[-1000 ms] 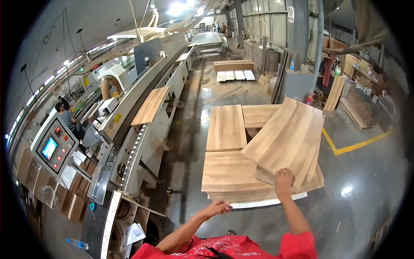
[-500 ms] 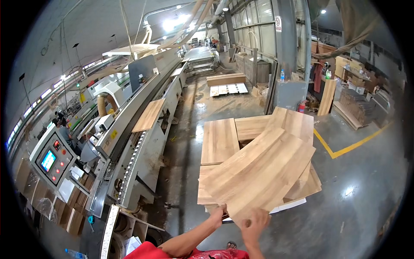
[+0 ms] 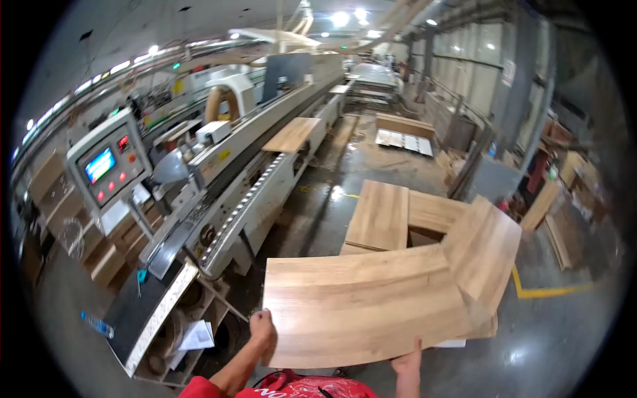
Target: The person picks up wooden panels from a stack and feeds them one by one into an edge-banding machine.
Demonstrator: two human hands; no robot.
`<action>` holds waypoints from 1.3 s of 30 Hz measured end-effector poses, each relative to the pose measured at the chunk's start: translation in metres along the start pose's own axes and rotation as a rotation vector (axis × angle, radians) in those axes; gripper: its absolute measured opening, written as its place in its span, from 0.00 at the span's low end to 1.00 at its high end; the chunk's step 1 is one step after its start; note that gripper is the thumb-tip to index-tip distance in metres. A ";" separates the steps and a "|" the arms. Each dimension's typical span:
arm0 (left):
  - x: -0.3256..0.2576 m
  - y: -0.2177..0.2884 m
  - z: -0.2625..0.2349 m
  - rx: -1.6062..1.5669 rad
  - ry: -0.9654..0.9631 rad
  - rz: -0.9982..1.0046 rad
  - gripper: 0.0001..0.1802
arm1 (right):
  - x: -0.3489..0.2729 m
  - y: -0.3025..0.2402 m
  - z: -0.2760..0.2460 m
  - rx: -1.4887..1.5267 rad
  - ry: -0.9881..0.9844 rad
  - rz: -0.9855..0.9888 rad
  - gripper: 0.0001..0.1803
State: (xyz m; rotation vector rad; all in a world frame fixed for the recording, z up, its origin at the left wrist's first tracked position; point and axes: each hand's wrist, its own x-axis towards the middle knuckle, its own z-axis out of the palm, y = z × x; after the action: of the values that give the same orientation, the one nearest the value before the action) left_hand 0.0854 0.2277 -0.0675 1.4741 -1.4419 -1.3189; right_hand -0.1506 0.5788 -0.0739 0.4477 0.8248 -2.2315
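A large wood-grain panel [image 3: 358, 305] spans the space in front of me, gripped at two edges. My left hand [image 3: 262, 326] is closed on its left edge, near the lower corner. At the near edge, toward the right, my right hand [image 3: 408, 361] holds the panel from below, with most of its fingers hidden underneath. Behind and to the right lies a stack of similar panels, among them one upright-lying board [image 3: 378, 215] and an angled board [image 3: 483, 249]. The held panel covers part of that stack.
A long edge-working machine [image 3: 279, 192] runs away on the left, with another wood panel [image 3: 292, 134] on its track. Its control box [image 3: 109, 166] has a lit screen. A shelf unit [image 3: 162, 325] holding papers stands at near left. White pieces [image 3: 403, 142] lie on the floor ahead.
The panel has come off the stack and swung left and toward me. My left hand moved left to its left edge, and my view turned left.
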 end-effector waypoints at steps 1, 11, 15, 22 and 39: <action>0.001 -0.001 -0.025 -0.040 0.052 -0.017 0.21 | 0.008 0.019 0.003 0.018 -0.116 0.062 0.35; -0.014 -0.058 -0.252 0.125 0.549 -0.063 0.27 | 0.048 0.207 0.110 -0.389 -0.021 0.626 0.30; -0.029 -0.078 -0.300 0.026 0.766 -0.118 0.26 | 0.045 0.271 0.191 -0.599 -0.034 0.679 0.28; -0.037 -0.113 -0.369 -0.268 0.992 -0.190 0.20 | 0.061 0.389 0.248 -1.012 -0.758 0.491 0.25; 0.042 -0.110 -0.440 -0.238 0.936 -0.409 0.21 | 0.082 0.545 0.370 -1.080 0.025 0.680 0.15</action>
State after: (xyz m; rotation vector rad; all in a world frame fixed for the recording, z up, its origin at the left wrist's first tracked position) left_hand 0.5293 0.1264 -0.0679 1.8957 -0.3839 -0.7590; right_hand 0.1566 -0.0090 -0.0777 0.1649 1.4598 -0.9529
